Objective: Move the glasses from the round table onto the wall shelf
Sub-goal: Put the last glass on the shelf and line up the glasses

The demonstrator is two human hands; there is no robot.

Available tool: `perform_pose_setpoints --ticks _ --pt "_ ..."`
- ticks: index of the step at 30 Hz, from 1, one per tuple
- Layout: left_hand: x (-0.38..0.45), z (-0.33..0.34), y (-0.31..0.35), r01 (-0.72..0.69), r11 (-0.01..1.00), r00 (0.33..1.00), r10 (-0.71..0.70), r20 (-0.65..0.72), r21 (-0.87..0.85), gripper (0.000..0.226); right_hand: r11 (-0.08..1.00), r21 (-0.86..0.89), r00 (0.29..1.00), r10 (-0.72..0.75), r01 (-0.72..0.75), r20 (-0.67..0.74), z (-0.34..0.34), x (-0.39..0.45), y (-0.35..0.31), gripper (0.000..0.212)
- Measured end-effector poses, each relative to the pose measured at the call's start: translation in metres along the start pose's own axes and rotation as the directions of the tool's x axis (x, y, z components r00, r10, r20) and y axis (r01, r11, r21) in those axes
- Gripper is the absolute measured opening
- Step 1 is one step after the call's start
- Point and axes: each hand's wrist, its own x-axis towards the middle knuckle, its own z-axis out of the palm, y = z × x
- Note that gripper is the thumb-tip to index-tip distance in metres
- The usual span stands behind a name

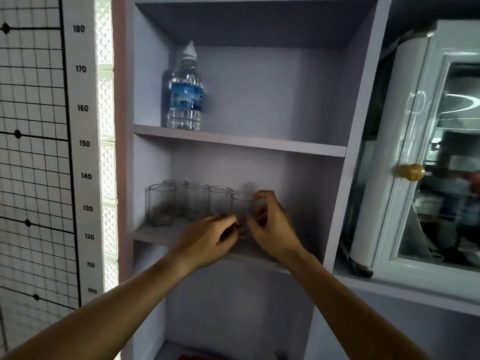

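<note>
Several clear glasses stand in a row on the middle board of the pale wall shelf (155, 233). The leftmost glass (161, 205) stands at the front, and others sit behind and to its right. My right hand (272, 229) curls around the rightmost glass (241, 207), with thumb and fingers on its rim and side. Low by the base of that same glass is my left hand (211, 237), fingers bent and touching it. The glass rests on the shelf board. The round table is out of sight.
A water bottle (185, 92) stands on the upper board. To the right is a cabinet with a glass door and a gold knob (411, 172). A height chart (83, 144) hangs on the left wall. Something red (192, 357) lies on the board below.
</note>
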Motion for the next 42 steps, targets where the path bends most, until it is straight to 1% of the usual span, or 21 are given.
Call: perform_pose_setpoints --ticks 4,11,17,20,23,24,26,28,30,31,33,35,36,39,41,42 --pt "0.001 0.005 -0.004 0.042 0.999 0.996 -0.042 0.077 0.006 0.045 0.997 -0.075 1.0 -0.011 0.013 0.023 0.004 0.005 0.004 0.037" --pt "-0.001 0.005 -0.002 0.077 0.997 0.991 -0.08 0.107 0.03 0.051 0.979 -0.174 0.994 -0.108 0.107 0.004 0.008 0.009 0.012 0.026" --pt "0.0 0.006 -0.002 0.105 0.994 0.984 -0.109 0.138 0.038 0.057 0.947 -0.268 0.984 -0.171 0.179 0.053 0.009 0.006 0.012 0.03" --pt "0.0 0.002 -0.001 0.112 0.994 0.983 -0.112 0.145 0.008 0.057 0.946 -0.274 0.984 -0.163 0.175 0.067 0.005 0.003 0.008 0.031" --pt "-0.005 -0.007 -0.006 0.074 0.997 0.995 -0.073 0.07 -0.01 0.04 0.949 -0.265 0.983 -0.151 0.173 0.101 0.004 0.001 0.004 0.03" --pt "-0.009 -0.011 -0.01 0.046 0.999 0.999 -0.046 0.018 0.006 0.032 0.947 -0.264 0.981 -0.158 0.183 0.111 0.005 0.001 0.003 0.029" --pt "-0.019 -0.02 -0.019 0.002 0.996 0.994 0.008 -0.113 0.093 0.02 0.948 -0.257 0.98 -0.165 0.189 0.113 0.006 0.0 0.003 0.023" --pt "-0.027 -0.032 -0.031 0.008 0.981 0.974 0.037 -0.225 0.194 0.017 0.949 -0.26 0.981 -0.151 0.177 0.119 0.008 0.0 0.003 0.017" --pt "-0.03 -0.049 -0.043 0.062 0.965 0.957 0.015 -0.288 0.255 0.021 0.94 -0.283 0.978 -0.154 0.189 0.141 0.011 0.002 0.004 0.016" --pt "-0.03 -0.057 -0.048 0.105 0.958 0.953 -0.02 -0.302 0.268 0.025 0.934 -0.297 0.975 -0.16 0.199 0.151 0.012 0.002 0.005 0.016" --pt "-0.029 -0.073 -0.056 0.224 0.939 0.941 -0.138 -0.309 0.262 0.036 0.924 -0.303 0.966 -0.185 0.233 0.18 0.015 0.002 0.003 0.016" --pt "-0.029 -0.082 -0.061 0.334 0.915 0.92 -0.264 -0.291 0.227 0.044 0.916 -0.298 0.953 -0.208 0.268 0.218 0.017 0.003 0.001 0.016" --pt "-0.029 -0.083 -0.062 0.358 0.906 0.916 -0.294 -0.273 0.227 0.045 0.914 -0.297 0.95 -0.211 0.275 0.23 0.017 0.003 0.001 0.016" --pt "-0.029 -0.082 -0.061 0.338 0.891 0.931 -0.27 -0.246 0.302 0.042 0.927 -0.275 0.953 -0.192 0.255 0.233 0.016 0.003 -0.001 0.017" --pt "-0.025 -0.083 -0.062 0.33 0.896 0.931 -0.256 -0.261 0.298 0.033 0.933 -0.261 0.954 -0.188 0.247 0.233 0.015 0.001 -0.002 0.017" --pt "-0.022 -0.083 -0.062 0.315 0.91 0.932 -0.245 -0.266 0.268 0.028 0.932 -0.26 0.953 -0.194 0.253 0.232 0.014 0.0 -0.002 0.017"
